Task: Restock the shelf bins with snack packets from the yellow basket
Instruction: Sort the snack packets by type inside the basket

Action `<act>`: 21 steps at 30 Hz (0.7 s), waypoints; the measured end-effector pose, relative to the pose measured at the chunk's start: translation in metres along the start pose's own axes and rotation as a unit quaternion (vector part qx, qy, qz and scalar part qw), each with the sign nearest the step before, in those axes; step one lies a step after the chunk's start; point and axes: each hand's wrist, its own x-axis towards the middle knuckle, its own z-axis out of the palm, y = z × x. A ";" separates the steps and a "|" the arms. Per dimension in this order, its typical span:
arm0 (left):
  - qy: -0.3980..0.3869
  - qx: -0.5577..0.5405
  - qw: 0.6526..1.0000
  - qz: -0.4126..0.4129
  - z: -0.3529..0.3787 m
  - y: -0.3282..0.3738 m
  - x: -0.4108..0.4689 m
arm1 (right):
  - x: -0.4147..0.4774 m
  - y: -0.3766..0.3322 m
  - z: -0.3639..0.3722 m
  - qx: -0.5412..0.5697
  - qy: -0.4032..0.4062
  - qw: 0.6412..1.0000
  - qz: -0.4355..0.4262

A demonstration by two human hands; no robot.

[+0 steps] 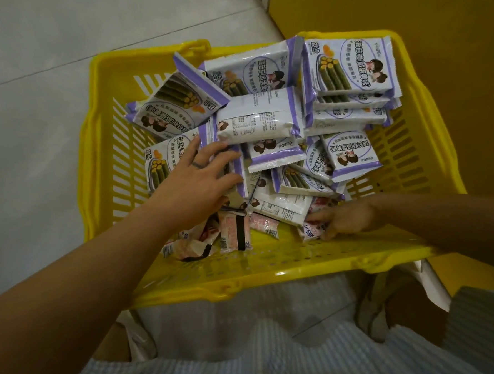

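The right hand (346, 219) lies in shadow at the near right corner of the yellow basket (114, 166). Its fingertips rest on a small pink-and-white packet (312, 229), but whether they pinch it cannot be told. Both forearms are cut off by the frame edges. The lower layers of packets are buried, so only edges and corners of them show.

The basket stands on a pale floor (31, 84) beside a yellow panel (402, 4). It holds a loose heap of purple-and-white seaweed-roll packets (259, 116), some face up and some with the printed back showing. A neater stack (348, 65) sits in the far right corner. Pink packets (234, 231) lie against the near wall. The left hand (207, 174) reaches into the heap with its fingers spread, palm down on the packets at the left side. Striped fabric (250, 360) fills the bottom of the view.
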 end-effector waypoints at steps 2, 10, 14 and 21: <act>0.002 0.001 1.000 0.004 -0.001 0.000 0.000 | 0.002 0.000 0.004 0.052 0.008 0.999 -0.001; 0.000 -0.007 1.000 0.006 -0.003 -0.003 -0.001 | -0.014 -0.006 -0.001 0.091 0.068 0.993 -0.026; 0.000 -0.019 1.000 0.010 -0.009 -0.007 -0.002 | -0.043 -0.010 -0.005 0.110 0.105 0.988 -0.014; 0.027 -0.057 0.998 0.001 -0.035 -0.016 -0.006 | -0.087 -0.054 0.001 0.221 0.095 0.966 -0.091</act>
